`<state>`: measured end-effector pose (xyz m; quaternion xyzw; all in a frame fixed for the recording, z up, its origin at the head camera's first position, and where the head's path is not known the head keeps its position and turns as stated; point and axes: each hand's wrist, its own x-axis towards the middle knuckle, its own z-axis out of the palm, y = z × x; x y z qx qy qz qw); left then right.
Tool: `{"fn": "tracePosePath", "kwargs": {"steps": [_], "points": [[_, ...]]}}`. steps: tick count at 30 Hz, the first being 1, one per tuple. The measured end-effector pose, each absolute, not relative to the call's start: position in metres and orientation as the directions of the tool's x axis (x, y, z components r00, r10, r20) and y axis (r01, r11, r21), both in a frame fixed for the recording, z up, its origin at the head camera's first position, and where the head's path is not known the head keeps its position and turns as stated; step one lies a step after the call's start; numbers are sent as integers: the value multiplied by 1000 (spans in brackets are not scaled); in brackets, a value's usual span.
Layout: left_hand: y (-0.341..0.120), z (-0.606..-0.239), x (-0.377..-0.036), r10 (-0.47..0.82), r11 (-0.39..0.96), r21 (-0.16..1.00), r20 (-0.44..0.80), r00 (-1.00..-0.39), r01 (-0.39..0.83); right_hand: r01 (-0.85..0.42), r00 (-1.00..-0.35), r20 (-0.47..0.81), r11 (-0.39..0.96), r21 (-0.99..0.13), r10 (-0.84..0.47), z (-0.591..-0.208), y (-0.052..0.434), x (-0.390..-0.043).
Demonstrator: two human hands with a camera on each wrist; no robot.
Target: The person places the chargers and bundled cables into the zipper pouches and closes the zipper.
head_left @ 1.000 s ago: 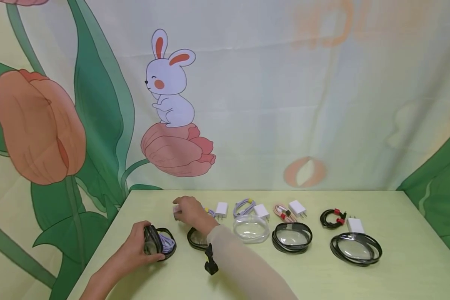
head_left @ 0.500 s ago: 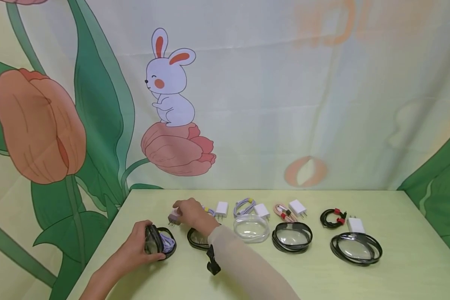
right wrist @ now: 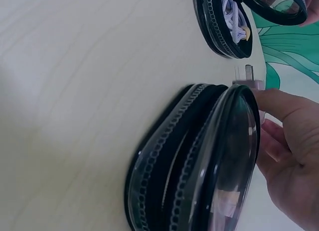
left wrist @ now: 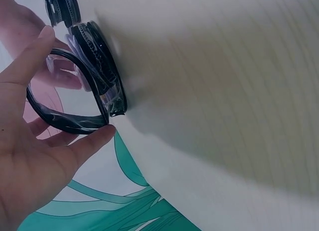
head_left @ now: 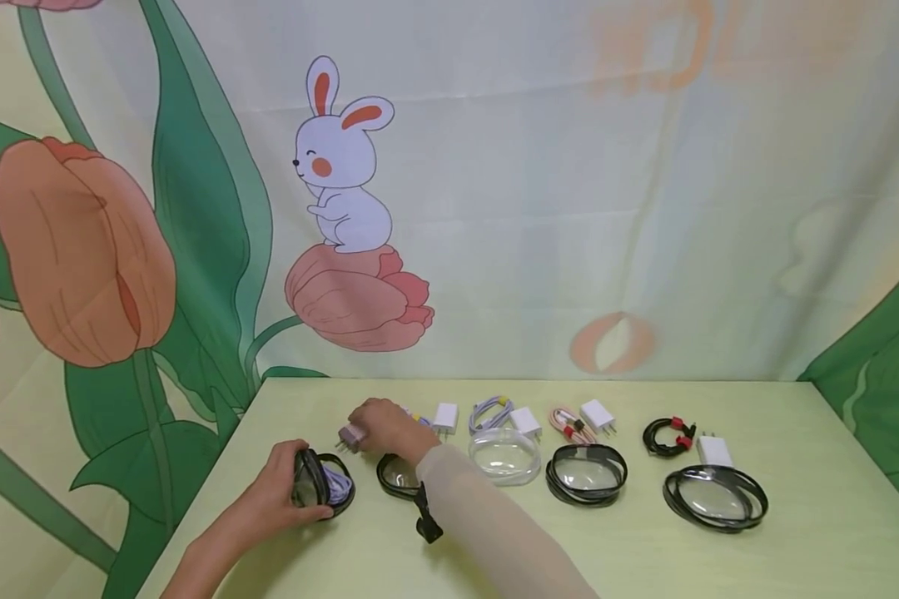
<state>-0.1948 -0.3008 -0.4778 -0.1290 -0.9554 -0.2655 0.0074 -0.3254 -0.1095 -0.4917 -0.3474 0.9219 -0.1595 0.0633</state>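
Your right hand point(head_left: 378, 424) pinches the plug point(head_left: 350, 437) beside the case point(head_left: 322, 487), whose lid your left hand point(head_left: 277, 491) grips; another case point(head_left: 397, 476) lies between, near the tabletop's point(head_left: 644, 557) left edge.

Left hand point(left wrist: 30, 156): thumb and fingers hold the raised clear lid of a round black-zippered clear plastic pouch point(left wrist: 94, 71).
Pouch: rests on the pale yellow-green worktop point(left wrist: 224, 91).

Chargers point(head_left: 598, 415) and cables point(head_left: 489, 412) lie behind a row of pouches point(head_left: 586, 473).
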Motion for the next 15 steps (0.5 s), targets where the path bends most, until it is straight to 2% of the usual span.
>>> {"fn": "tracePosePath", "kwargs": {"steps": [8, 15], "points": [[-300, -475, -195, 236, 824, 513, 71, -969, 239, -622, -741, 10, 682, -383, -671, -495, -114, -326], [-301, -478, -194, 240, 825, 505, 89, -967, 252, -515, -812, -23, 734, -443, -583, -497, -117, -323]]}}
